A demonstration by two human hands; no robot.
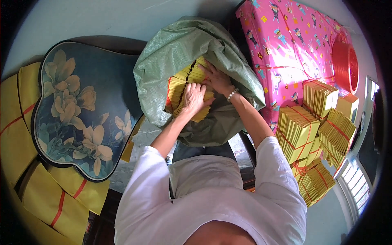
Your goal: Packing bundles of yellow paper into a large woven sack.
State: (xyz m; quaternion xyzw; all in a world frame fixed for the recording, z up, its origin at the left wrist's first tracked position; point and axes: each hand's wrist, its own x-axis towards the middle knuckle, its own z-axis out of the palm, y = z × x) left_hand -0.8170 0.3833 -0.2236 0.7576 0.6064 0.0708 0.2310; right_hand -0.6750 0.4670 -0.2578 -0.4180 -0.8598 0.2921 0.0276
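An open green woven sack (163, 53) stands in front of me, its mouth folded outward. Inside it lie packed bundles of folded yellow paper (178, 86), with a dark gap between rows and a bit of red at the left side. My left hand (194, 98) is down in the sack, its fingers bent onto the near yellow bundle and its thumb out to the right. Just beyond it my right hand (219, 80), with a beaded bracelet (232, 94) at the wrist, rests stretched fingers on the right edge of the paper.
To the left lies a dark blue flower-patterned cushion (102, 73) over large yellow paper bundles (45, 204) tied with red strips. At right, red-tied yellow stacks (296, 130) stand beside a pink wrapped box (277, 49) and a red tape roll (341, 67).
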